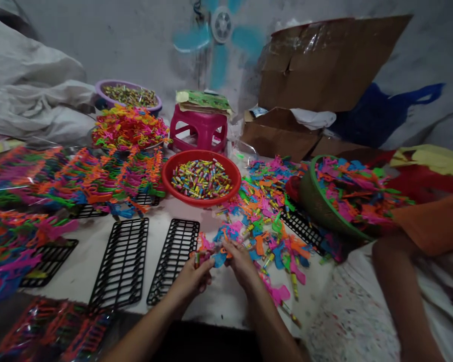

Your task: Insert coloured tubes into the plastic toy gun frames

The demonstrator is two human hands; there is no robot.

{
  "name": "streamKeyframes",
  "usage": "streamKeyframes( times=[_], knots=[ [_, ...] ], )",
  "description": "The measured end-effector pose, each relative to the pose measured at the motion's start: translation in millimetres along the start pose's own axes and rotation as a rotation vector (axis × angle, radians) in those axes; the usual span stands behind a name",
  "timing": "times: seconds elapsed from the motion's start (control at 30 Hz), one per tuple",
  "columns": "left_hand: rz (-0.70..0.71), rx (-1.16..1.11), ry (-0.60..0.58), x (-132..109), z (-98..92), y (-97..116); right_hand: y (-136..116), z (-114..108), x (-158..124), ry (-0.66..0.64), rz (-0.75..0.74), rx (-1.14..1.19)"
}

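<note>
My left hand (193, 276) and my right hand (241, 261) meet at the front middle of the white table. Both are closed, fingertips close together. Between them is a small blue plastic toy piece (219, 259), pinched by my right fingers and touching my left ones. A small printed tube (197, 259) sticks up from the left fingers, beside pink and orange bits. Just right of my hands spreads a loose pile of coloured plastic toys (260, 241), some fitted with tubes. Left of my left hand lies a black slotted rack (173, 256).
Behind my hands stands a red basin (166, 183) of printed tubes. Another black rack (119, 266) lies left, near racks filled with toys (98, 181). A green basin (317, 201) of toys stands right, beside another person's arm (396, 291). A pink stool (198, 128) and cardboard boxes (317, 65) are behind.
</note>
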State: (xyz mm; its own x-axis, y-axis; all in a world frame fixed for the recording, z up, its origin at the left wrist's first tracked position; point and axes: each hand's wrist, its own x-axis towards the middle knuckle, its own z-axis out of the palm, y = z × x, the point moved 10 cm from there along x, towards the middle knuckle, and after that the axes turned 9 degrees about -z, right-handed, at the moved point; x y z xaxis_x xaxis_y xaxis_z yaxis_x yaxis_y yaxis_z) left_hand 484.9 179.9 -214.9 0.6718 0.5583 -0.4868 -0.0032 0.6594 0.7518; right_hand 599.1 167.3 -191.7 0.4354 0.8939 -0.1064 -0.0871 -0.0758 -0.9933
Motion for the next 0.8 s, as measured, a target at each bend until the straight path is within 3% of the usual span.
streamKeyframes(
  times=[0.07, 0.2, 0.3, 0.43, 0.53, 0.67, 0.73, 0.8],
  knots=[
    [-0.014, -0.031, -0.012, -1.7, 7.9, 0.9, -4.8, 2.8, -4.1, -0.006, -0.031, -0.021],
    [-0.012, -0.142, 0.089, -4.5, -9.1, 4.6, -4.4, 5.6, -6.3, -0.027, -0.005, 0.143],
    [-0.177, -0.312, -0.054, -6.2, -6.2, -5.0, 1.3, 1.8, -3.7, 0.015, 0.042, 0.333],
    [-0.414, -0.519, -0.259, -13.9, 13.0, -17.1, 5.4, 4.3, 5.0, -0.015, -0.007, 0.354],
    [-0.430, -0.586, -0.258, -12.4, 14.8, -19.7, 6.4, -0.9, 8.6, 0.034, -0.066, 0.344],
    [-0.424, -0.632, -0.272, -11.9, 17.2, -24.0, 6.5, 17.3, -4.3, -0.085, -0.060, 0.406],
    [-0.457, -0.600, -0.308, -14.6, 23.5, -28.7, 6.9, 26.3, -14.3, -0.123, -0.050, 0.413],
    [-0.433, -0.469, -0.278, -14.2, 23.0, -31.1, 3.9, 23.1, -19.7, -0.070, -0.075, 0.395]
  ],
)
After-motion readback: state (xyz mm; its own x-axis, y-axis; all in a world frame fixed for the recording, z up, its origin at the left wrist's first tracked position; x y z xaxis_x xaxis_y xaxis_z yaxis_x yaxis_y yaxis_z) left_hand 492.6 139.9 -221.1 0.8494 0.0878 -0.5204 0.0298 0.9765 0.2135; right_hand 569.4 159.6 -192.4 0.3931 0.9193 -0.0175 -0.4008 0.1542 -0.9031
